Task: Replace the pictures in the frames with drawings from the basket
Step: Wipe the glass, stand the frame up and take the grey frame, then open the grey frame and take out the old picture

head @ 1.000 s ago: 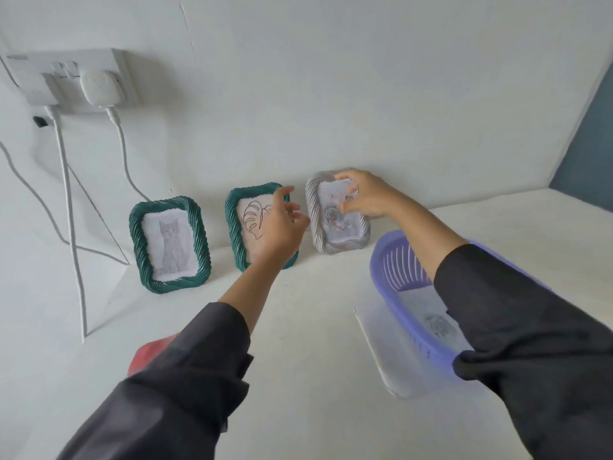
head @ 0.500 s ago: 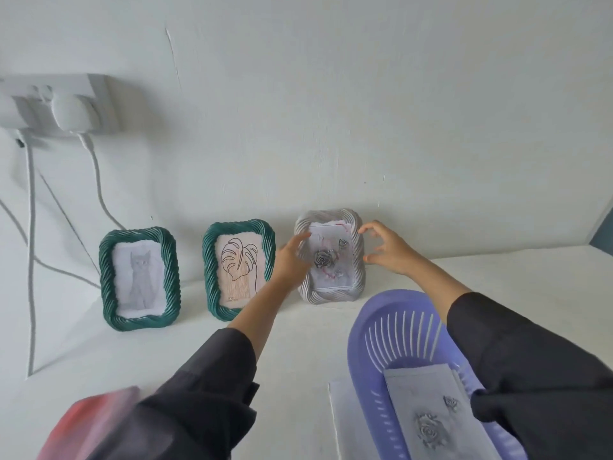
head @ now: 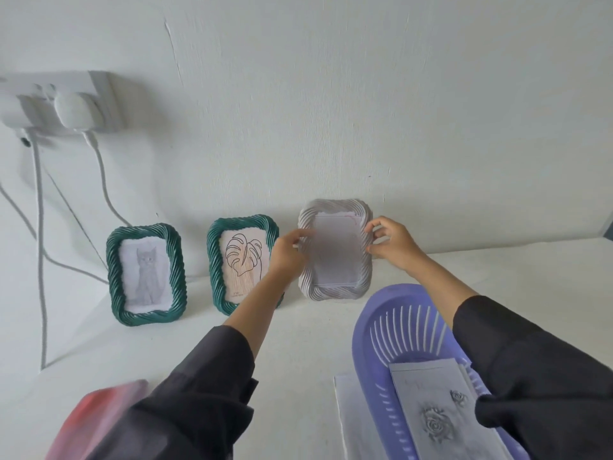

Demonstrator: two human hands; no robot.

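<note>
A white wall rises behind the white desk, and along the desk's back edge stand three small frames. Your left hand holds the left rim of the pale rope-pattern frame, one finger laid over its front. Your right hand pinches the right rim between thumb and fingertips. That frame stands in portrait, long axis up, face towards you, and shows only a blank grey sheet.

To its left, the two green frames hold a leaf drawing and a cat drawing. These look finished, though you cannot be sure. A rose drawing waits in the purple basket at the near right edge, so this last frame likely still needs filling.
</note>
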